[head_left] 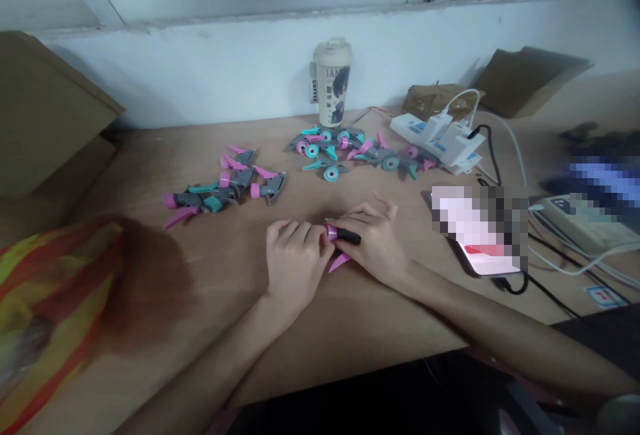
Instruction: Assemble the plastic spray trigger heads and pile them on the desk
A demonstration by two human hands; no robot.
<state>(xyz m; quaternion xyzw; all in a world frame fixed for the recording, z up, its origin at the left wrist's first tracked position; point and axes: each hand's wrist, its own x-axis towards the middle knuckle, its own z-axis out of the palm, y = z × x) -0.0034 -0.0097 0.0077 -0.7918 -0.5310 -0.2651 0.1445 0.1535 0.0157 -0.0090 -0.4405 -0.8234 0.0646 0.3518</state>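
Both hands meet over the middle of the table around one trigger spray head (349, 236) with a pink ring, a dark body and a pink trigger. My left hand (296, 255) pinches the pink ring at its left end. Curled around the dark body from the right is my right hand (373, 238), one finger raised; it hides part of the piece. Similar grey spray heads with pink or teal parts lie in a left group (233, 178). Behind my hands is a second group of spray heads (330, 148), reaching toward the right.
A coffee cup (333, 85) stands by the wall. To the right are a power strip (445, 141) with plugs, a phone (480, 241) with its screen lit, and loose cables. Cardboard (45, 115) and a yellow-red bag (55, 295) occupy the left.
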